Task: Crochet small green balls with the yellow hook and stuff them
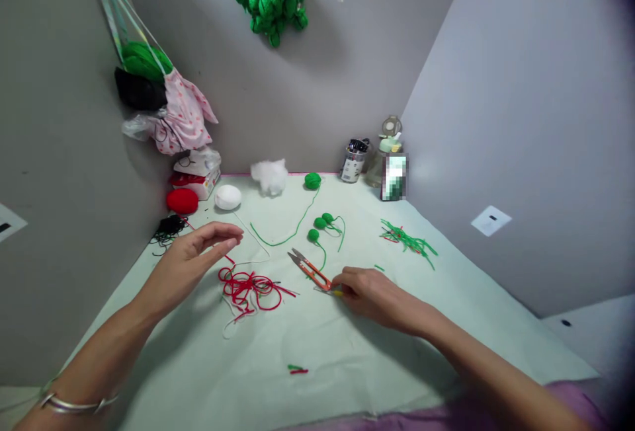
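My left hand (198,252) hovers over the table with fingers stretched out and the thumb apart, nothing in it. It is nearest to a loose tangle of red yarn (248,285) with some white yarn in it. My right hand (370,293) rests low at the table, its fingers closed on a crochet hook (338,293) with a yellow handle and thin metal shaft; most of the handle is hidden. Orange thread snips (317,275) lie right at those fingertips, blades pointing away to the left. Beyond them are small green crocheted balls (320,223) with yarn tails.
At the back are a red yarn ball (182,201), a white yarn ball (228,197), white stuffing (270,177), a green yarn ball (312,181), a pen can (354,161) and a bottle (377,163). Green yarn scraps (409,240) lie right; black yarn (169,229) lies left.
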A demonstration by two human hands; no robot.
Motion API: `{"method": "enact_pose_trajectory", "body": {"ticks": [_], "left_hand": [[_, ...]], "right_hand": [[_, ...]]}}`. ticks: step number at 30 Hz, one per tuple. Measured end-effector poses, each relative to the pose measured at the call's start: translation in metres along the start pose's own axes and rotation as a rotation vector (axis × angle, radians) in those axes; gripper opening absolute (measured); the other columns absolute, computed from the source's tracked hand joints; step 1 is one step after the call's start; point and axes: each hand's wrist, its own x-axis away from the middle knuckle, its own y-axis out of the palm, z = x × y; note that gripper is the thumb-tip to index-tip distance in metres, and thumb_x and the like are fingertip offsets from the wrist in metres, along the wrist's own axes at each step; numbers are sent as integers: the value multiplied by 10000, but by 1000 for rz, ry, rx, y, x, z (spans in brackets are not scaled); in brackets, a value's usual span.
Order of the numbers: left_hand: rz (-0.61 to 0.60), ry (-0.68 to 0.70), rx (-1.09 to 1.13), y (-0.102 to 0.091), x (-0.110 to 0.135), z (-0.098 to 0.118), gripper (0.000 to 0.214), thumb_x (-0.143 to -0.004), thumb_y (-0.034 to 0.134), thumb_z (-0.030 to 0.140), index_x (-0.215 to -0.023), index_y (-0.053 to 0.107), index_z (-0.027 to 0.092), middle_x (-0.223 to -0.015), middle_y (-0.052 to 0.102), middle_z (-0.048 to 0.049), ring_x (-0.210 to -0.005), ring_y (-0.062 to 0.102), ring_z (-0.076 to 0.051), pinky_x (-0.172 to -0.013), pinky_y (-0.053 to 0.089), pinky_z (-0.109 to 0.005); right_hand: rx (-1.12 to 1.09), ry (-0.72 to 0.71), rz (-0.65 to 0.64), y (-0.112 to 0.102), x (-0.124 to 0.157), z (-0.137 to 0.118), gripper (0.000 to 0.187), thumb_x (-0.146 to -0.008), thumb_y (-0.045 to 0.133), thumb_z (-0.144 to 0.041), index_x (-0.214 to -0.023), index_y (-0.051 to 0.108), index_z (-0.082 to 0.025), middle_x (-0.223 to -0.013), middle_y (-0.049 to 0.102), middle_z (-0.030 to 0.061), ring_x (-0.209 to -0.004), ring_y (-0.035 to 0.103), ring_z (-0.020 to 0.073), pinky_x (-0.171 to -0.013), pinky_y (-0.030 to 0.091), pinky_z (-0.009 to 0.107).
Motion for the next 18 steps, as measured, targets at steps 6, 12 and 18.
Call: {"method": "enact_pose_trajectory", "body": {"ticks": [6,12,18], "left_hand": [[-230,209,-280,42,-10,3,303,-974,552,442,-1124,743,261,-1183,763,-54,-1047,714,-263,-871,579,-378],[-189,288,-407,69,-53,-32,181,-910,692,290,-1059,746,203,-1161,732,-115,-1215,614,-324,-1121,434,-562],[-153,213,-285,93,-81,-42,361,-993,659,357,-1315,641,196,-1359,651,-119,-1139,673,-269,-953,586,-495]], "right_hand": [[-609,115,63,-41,0,7,65,-893,536,-206,-909,599,-212,-871,655,30,-764,633,179,-668,509,295],[-273,70,123,-31,-28,-9,148,-953,411,-206,-1005,548,-227,-926,670,34,-738,587,162,-661,454,282],[-45,99,78,14,-51,-15,148,-908,649,-219,-1054,626,-232,-1045,717,68,-842,653,213,-733,423,301]]}}
